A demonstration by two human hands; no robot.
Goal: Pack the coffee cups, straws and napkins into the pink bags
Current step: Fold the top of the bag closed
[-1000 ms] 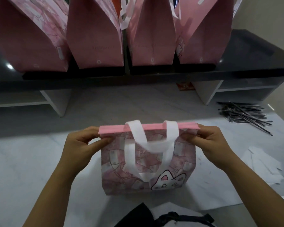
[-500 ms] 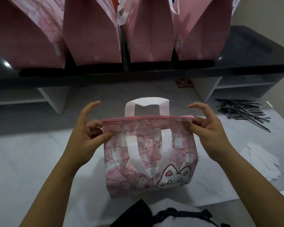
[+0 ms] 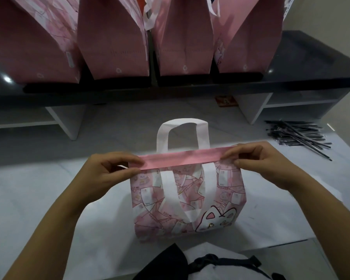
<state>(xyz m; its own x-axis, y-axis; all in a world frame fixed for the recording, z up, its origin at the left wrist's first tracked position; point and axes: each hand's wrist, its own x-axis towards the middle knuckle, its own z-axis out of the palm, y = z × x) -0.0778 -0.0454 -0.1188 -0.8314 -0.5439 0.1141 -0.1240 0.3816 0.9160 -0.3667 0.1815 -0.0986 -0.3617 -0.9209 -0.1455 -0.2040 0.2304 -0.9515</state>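
Both hands pinch the top band of the pink bag point(image 3: 188, 203): the left hand point(image 3: 111, 170) at its left end, the right hand point(image 3: 259, 160) at its right end. It stands on the white table point(image 3: 38, 199), mouth pressed flat, contents hidden. This looks like opening or closing the mouth. Straws point(image 3: 297, 136) lie well apart to the right. Four more bags point(image 3: 113, 37) stand on the dark shelf point(image 3: 311, 63); what they hold cannot be seen.

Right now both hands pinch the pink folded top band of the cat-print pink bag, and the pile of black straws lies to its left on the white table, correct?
Not quite. The head view shows the pile of black straws on the right of the cat-print pink bag. Left hand and right hand do pinch its pink folded top band.
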